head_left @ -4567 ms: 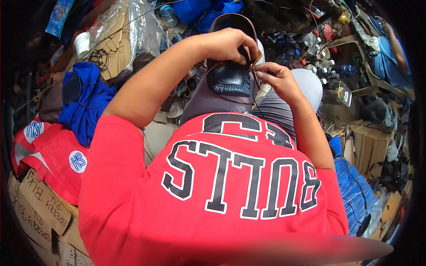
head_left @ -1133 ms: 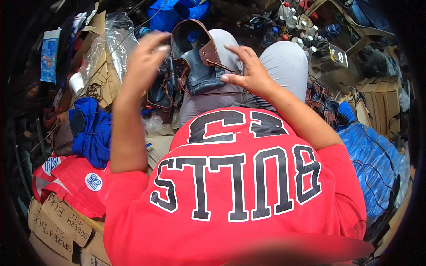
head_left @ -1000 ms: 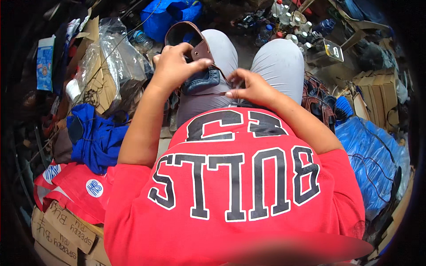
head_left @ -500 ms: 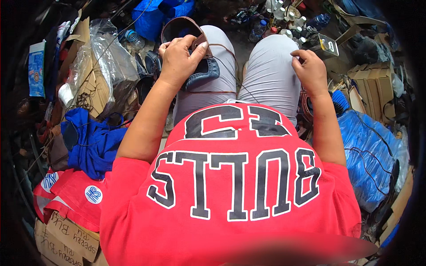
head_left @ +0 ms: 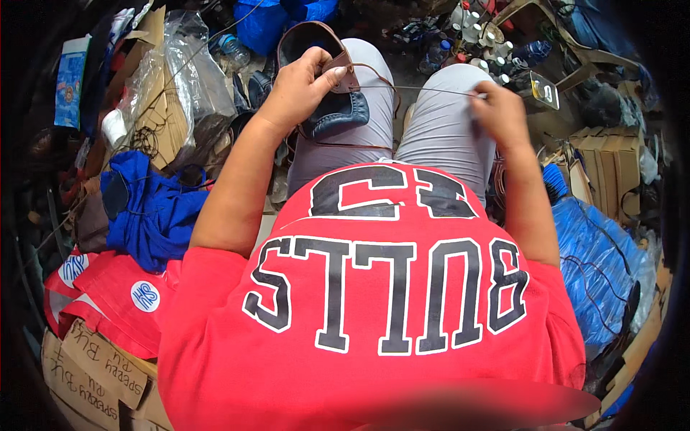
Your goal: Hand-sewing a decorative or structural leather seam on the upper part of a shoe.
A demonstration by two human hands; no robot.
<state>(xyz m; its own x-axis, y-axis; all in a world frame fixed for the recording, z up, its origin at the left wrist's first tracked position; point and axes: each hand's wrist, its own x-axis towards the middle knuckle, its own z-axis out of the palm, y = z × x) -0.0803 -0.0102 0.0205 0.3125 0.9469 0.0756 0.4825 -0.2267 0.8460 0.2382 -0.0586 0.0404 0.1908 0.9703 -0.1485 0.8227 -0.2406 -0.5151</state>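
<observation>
A navy and brown moccasin-style shoe (head_left: 336, 121) rests on my left thigh, its brown-edged opening at the far end. My left hand (head_left: 300, 85) is closed on it, the thumb pressing the brown leather side piece near the lace holes. From that piece a thin thread (head_left: 420, 89) runs nearly straight across to my right hand (head_left: 499, 113), above my right knee. The right fingers are pinched together on its end; whether a needle is there too is hidden. A brown leather lace (head_left: 384, 70) loops loosely out of the shoe over my left knee.
Small bottles with white caps (head_left: 496, 47) crowd the floor beyond my right knee, near a square tin (head_left: 544, 91). To the left lie clear plastic and cardboard (head_left: 188, 93) and blue cloth (head_left: 154, 215). Stacked cardboard (head_left: 607, 169) and a blue plastic-wrapped bundle (head_left: 593, 262) sit at right.
The thread was slack and now stretches almost straight between the shoe and my right hand. My right hand has turned and its fingers have closed in. The left hand keeps its hold.
</observation>
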